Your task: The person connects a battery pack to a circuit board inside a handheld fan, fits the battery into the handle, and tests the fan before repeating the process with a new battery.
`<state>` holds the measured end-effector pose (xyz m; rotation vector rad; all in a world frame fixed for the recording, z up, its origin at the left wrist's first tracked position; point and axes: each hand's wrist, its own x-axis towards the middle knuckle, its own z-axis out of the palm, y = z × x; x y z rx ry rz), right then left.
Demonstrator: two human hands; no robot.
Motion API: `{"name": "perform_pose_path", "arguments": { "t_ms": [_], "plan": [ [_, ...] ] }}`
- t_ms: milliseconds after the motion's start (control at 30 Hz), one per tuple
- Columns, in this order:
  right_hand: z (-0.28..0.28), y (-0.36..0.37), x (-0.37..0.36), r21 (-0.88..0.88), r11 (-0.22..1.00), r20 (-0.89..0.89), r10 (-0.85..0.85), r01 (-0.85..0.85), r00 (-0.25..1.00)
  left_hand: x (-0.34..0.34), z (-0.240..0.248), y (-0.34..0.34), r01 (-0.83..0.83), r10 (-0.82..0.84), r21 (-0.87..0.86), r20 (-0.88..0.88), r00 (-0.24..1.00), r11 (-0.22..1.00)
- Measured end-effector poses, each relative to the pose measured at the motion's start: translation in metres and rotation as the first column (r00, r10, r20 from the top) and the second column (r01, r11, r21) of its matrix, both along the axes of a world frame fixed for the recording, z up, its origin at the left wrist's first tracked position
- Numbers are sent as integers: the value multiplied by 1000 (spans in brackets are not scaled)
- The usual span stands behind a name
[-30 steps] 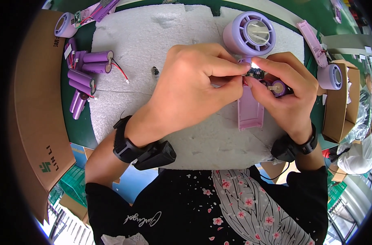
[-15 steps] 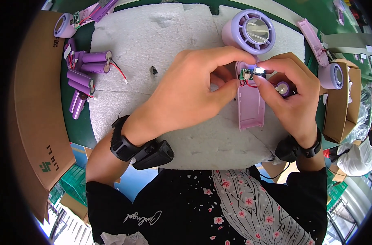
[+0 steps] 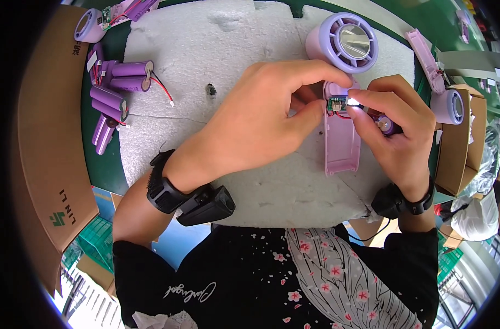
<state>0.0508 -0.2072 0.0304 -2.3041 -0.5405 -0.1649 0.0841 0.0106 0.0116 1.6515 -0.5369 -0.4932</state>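
The circuit board [image 3: 336, 105] is located over the far part of the pink tray-shaped plastic shell [image 3: 342, 151], right of center. Right hand [image 3: 401, 123]: grip closed, thumb and index finger pinching the board's right end at a lit spot; a purple cylindrical cell [image 3: 386, 125] sits within the curled fingers. Left hand [image 3: 266, 104]: thumb and index finger apart beside the board; contact cannot be determined. Its fingers obscure the area between the shell and the round, spoked lilac fan head [image 3: 342, 43].

A rough white foam slab [image 3: 178, 35] covers the green bench [image 3: 104, 170]. Wired purple battery packs [image 3: 109, 104] lie at left. The left cardboard carton [image 3: 47, 137] bears dark lettering and a green logo. An open carton [image 3: 458, 148] stands at right.
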Motion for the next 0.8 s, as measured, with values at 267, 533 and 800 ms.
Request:
{"name": "perform_pose_path", "arguments": {
  "t_ms": [267,533,800],
  "plan": [
    [-1,2,-1,-38,999,55,-13,15,998,0,2,-1,4,-4,-3,5,1000,1000],
    [0,4,-4,-48,998,41,-32,34,999,0,3,0,-6,7,15,-47,999,1000],
    [1,5,-4,-108,993,43,-38,42,998,1,-1,-2,-26,25,-31,-34,999,999]
  ]
}}
